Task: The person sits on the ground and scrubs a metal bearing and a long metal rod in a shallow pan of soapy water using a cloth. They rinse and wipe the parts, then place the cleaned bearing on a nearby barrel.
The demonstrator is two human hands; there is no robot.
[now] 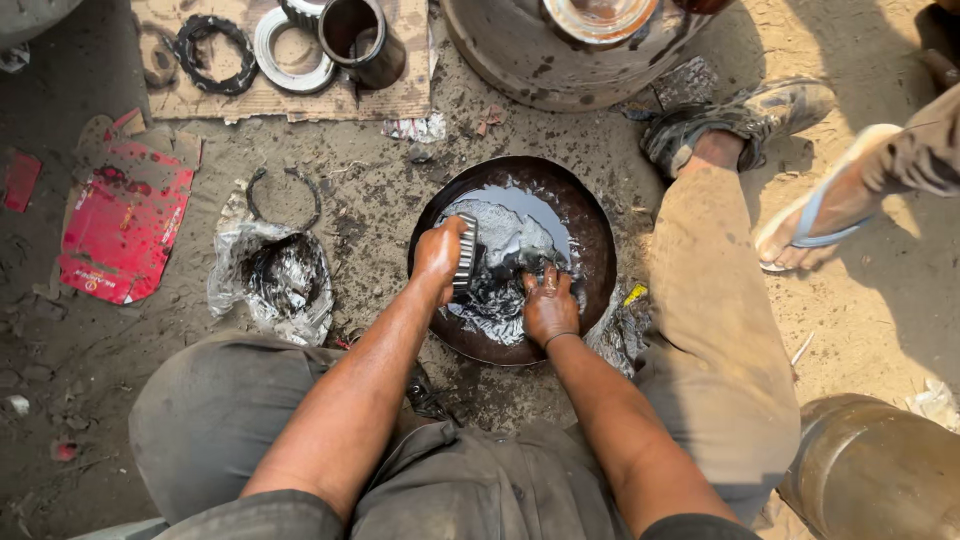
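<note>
looking down, i see my left hand [440, 255] clenched around a roller bearing [466, 254], held on edge over the dark pan [590, 215] of grey liquid, its axis running roughly 9 to 3 o'clock. the bearing sits at 3 o'clock from that palm, so the left is nearer. my right hand [549, 305], at 4 o'clock of the bearing, presses spread fingers on a soaked rag [500, 290], gripping nothing i can see. both forearms reach toward 12 o'clock.

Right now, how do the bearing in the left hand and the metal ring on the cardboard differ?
The bearing stands on edge, gripped by the left hand over the dark pan; the metal ring lies flat on the cardboard, untouched. The bearing shows ribbed rollers; the ring looks smooth and wider. Both are round grey metal.
</note>
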